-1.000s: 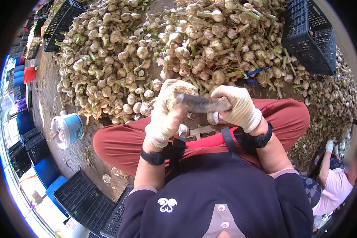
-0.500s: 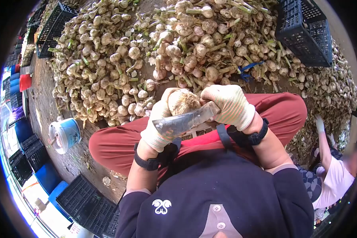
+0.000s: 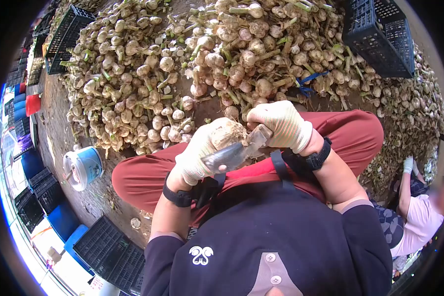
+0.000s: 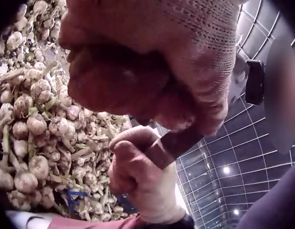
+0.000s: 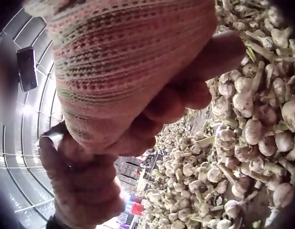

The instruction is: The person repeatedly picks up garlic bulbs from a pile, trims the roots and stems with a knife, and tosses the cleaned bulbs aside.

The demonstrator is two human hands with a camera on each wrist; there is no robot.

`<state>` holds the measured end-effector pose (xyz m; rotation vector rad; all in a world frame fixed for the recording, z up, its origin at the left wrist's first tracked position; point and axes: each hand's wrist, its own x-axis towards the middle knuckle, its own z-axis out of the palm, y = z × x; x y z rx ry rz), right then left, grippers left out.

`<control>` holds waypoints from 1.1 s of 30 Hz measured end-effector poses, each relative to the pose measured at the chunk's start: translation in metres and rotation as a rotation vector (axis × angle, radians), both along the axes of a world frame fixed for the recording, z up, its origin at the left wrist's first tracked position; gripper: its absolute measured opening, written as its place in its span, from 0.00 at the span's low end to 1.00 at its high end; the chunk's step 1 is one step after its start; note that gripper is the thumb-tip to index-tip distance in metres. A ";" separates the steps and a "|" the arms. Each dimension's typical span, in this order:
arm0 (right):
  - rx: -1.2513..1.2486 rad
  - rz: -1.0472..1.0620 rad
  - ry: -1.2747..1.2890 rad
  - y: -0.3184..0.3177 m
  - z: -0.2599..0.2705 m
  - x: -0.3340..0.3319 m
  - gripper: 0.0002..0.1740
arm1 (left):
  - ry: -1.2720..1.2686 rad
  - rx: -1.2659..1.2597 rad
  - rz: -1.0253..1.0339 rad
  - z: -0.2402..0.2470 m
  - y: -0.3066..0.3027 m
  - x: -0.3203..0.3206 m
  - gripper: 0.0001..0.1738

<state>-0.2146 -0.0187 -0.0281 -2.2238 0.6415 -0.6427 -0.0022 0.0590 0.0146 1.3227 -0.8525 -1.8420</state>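
Observation:
In the head view my gloved left hand (image 3: 198,153) grips a garlic bulb (image 3: 228,132), its rooty side facing the other hand. My gloved right hand (image 3: 283,124) has its fingers curled round the handle of a knife (image 3: 227,157). The broad blade lies across the near side of the bulb, over the left thumb area; whether it touches is unclear. From the right wrist view, the handle end (image 5: 226,52) pokes out of the right fist. In the left wrist view the blade (image 4: 173,145) spans between both hands, and the bulb is mostly in shadow.
Heaped garlic (image 3: 128,84) lies beyond the knees. A black crate (image 3: 380,39) stands at the upper right, another (image 3: 69,37) at the upper left. A white-blue bucket (image 3: 86,165) stands on the left. Another person (image 3: 419,222) sits at the lower right.
The knife has swung from level between the hands to slanting down over the left hand. Both hands have moved slightly left and lower, and the bulb shows more plainly than a second ago.

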 end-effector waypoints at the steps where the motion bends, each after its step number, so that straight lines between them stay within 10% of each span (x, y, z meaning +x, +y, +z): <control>1: 0.001 -0.001 -0.001 -0.001 -0.003 0.000 0.13 | 0.044 -0.135 -0.133 -0.007 0.003 0.007 0.33; 3: -0.026 0.028 -0.018 -0.002 -0.007 0.001 0.13 | 0.088 -0.269 -0.265 -0.010 0.004 0.010 0.43; 7: 0.037 0.054 -0.040 -0.004 -0.022 0.001 0.08 | -0.070 -0.083 -0.373 0.004 0.003 0.000 0.38; 10: 0.107 -0.209 0.086 -0.028 -0.056 -0.013 0.14 | 0.318 -0.185 -0.595 0.010 0.005 -0.002 0.22; 11: 0.039 -0.303 0.065 -0.035 -0.066 -0.021 0.14 | 0.126 -0.403 -0.313 0.010 0.024 -0.009 0.20; 13: 0.121 -0.372 -0.069 -0.037 -0.058 -0.016 0.12 | 0.527 0.525 -0.047 -0.026 0.011 -0.006 0.24; 14: 0.189 -0.354 -0.073 -0.036 -0.049 -0.017 0.11 | 0.072 -0.257 -0.205 0.016 -0.003 -0.006 0.25; 17: 0.157 -0.331 -0.086 -0.021 -0.041 -0.012 0.11 | -0.165 -0.342 -0.312 0.008 -0.017 0.013 0.22; 18: 0.154 -0.321 -0.065 -0.019 -0.039 -0.010 0.10 | -0.021 -0.097 -0.199 0.008 -0.017 0.014 0.24; 20: 0.273 -0.296 -0.041 -0.018 -0.035 -0.009 0.07 | -0.083 -0.399 0.041 -0.002 -0.016 0.020 0.23; 25: 0.592 -0.426 -0.161 -0.016 -0.022 -0.008 0.03 | 0.833 -0.357 1.367 -0.001 -0.031 0.127 0.18; 29: 0.701 -0.465 -0.313 -0.017 -0.034 0.004 0.03 | 0.393 -0.218 1.044 -0.104 -0.048 0.175 0.08; 33: 0.826 -0.470 -0.230 -0.019 -0.026 0.010 0.02 | -0.729 0.206 0.461 -0.222 -0.065 0.143 0.18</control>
